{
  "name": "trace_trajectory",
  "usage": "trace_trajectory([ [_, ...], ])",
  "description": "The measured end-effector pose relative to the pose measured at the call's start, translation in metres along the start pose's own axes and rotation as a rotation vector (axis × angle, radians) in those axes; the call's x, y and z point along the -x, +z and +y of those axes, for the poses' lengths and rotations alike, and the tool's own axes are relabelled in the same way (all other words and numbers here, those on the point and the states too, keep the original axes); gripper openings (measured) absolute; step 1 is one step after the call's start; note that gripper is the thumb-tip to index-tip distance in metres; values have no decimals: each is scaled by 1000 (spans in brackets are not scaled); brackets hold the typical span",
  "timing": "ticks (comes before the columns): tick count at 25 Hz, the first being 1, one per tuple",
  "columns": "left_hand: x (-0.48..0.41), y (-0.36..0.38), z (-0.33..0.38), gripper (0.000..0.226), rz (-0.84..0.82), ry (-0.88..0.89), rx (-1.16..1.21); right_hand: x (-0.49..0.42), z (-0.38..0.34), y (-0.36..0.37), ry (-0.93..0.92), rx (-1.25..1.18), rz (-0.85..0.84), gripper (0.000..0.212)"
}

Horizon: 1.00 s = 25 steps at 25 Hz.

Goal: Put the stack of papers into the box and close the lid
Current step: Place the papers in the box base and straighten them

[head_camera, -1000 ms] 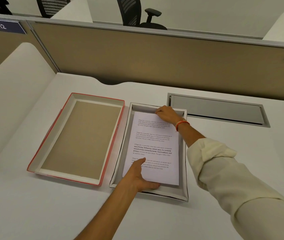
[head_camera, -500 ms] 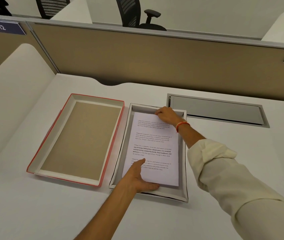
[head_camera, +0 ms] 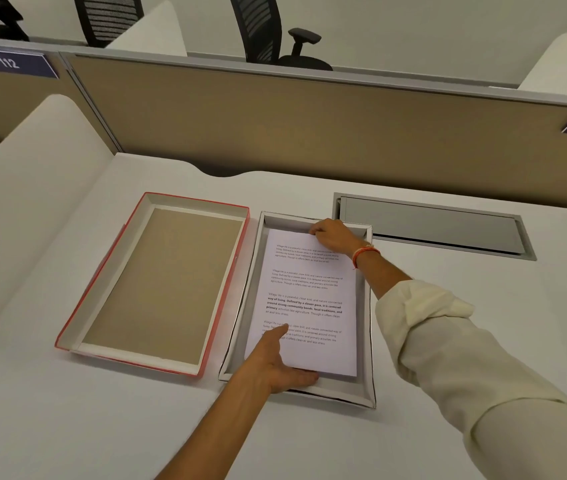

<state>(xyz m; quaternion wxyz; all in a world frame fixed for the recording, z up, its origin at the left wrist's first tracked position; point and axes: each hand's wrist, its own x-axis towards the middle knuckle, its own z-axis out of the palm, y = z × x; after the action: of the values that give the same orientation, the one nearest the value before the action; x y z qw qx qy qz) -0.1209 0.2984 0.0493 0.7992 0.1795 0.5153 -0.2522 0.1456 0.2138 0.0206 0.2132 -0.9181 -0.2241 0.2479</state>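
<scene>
A stack of white printed papers lies inside an open white box on the desk. My left hand grips the stack's near left corner, thumb on top of the sheet and fingers under the near edge. My right hand holds the stack's far edge against the box's far wall, fingers curled over it. The box lid, red outside with a brown cardboard inside, lies upside down directly left of the box.
A grey cable hatch is set into the desk right of the box. A tan partition closes off the back, with office chairs beyond it. A white curved divider rises at the left.
Both hands stay on the stack at the same ends. The view has shifted slightly; the papers have settled a little within the box.
</scene>
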Motion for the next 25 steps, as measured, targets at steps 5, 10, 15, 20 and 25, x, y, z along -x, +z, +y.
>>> trace_trajectory([
  [5,6,-3,0,33,-37,-15,4,9,-3,-6,-19,39,-32,36],
  [10,8,-7,0,45,-62,-3,-30,21,-12,-17,-34,-15,0,35],
  [15,20,-7,2,56,-118,15,-137,47,-22,-29,-11,-214,109,36],
  [20,28,0,16,71,-55,232,-506,80,-19,-22,72,-442,231,38],
  [25,23,7,36,43,128,999,-882,125,-17,20,167,-688,312,45],
])
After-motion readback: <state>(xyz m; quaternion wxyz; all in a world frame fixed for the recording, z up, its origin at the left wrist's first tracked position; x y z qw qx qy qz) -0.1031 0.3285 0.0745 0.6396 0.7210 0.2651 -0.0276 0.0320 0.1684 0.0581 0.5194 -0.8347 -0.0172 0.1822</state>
